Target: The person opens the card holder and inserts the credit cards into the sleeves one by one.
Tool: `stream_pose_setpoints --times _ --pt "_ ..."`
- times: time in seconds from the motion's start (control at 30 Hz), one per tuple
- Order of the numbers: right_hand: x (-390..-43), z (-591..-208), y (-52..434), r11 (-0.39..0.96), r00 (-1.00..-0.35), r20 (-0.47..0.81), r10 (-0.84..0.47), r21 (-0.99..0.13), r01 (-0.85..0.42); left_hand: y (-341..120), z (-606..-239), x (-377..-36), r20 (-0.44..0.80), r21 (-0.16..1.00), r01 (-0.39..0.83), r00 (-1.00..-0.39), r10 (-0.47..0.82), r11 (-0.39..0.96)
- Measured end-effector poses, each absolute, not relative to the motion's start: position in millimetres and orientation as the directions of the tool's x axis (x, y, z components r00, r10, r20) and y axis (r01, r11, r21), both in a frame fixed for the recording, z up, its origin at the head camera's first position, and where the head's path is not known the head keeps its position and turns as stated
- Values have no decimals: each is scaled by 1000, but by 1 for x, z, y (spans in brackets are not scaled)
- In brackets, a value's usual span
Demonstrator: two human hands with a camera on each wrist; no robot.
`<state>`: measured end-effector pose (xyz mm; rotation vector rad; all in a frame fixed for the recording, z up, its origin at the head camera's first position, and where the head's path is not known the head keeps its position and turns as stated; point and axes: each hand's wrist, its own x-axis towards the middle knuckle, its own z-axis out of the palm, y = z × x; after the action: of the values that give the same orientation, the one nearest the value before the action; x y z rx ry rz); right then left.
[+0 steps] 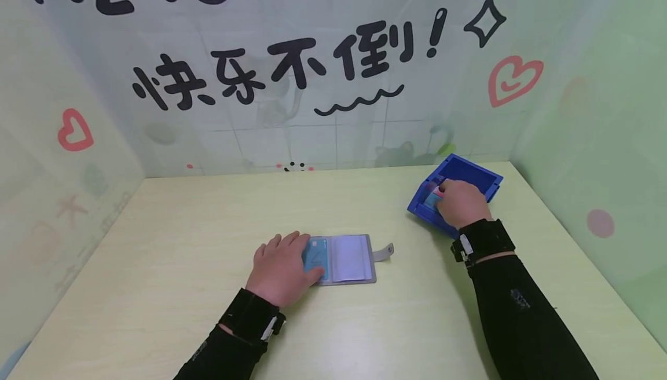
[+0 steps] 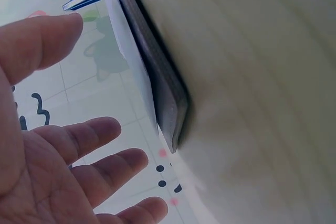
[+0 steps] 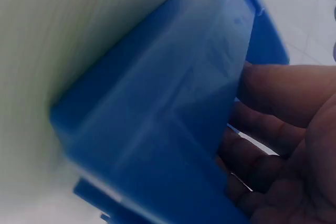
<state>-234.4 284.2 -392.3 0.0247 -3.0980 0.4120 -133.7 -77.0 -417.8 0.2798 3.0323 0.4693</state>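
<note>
An open grey card holder point(image 1: 354, 259) lies on the table, its strap point(image 1: 384, 252) sticking out to the right. A blue card point(image 1: 315, 257) shows in its left side, and a pale sleeve covers the right. My left hand point(image 1: 281, 270) rests over the holder's left edge, fingers spread and thumb near the blue card's lower corner. The left wrist view shows its straight fingers point(image 2: 110, 177) beside the holder's edge point(image 2: 157, 72). My right hand point(image 1: 464, 203) reaches into a blue bin point(image 1: 476, 174), curled fingers at a pink-and-blue card point(image 1: 432, 199). The bin's wall hides its fingertips in the right wrist view.
The pale wooden table point(image 1: 182, 223) meets a printed back wall point(image 1: 292, 142) with black lettering and hearts. A green side wall point(image 1: 599, 165) rises to the right, close beyond the bin. Another pale wall point(image 1: 52, 194) stands on the left.
</note>
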Motion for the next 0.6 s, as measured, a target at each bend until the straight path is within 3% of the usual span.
stream_pose_setpoints --times 0.27,0.6 --pt "-246 -394 283 992 -997 -78 4 -122 14 -77 -419 -132 -22 299 176 -981 191 938" --pt "-247 -393 283 995 -991 -121 49 -83 59 -77 -419 -133 -15 299 183 -980 196 937"
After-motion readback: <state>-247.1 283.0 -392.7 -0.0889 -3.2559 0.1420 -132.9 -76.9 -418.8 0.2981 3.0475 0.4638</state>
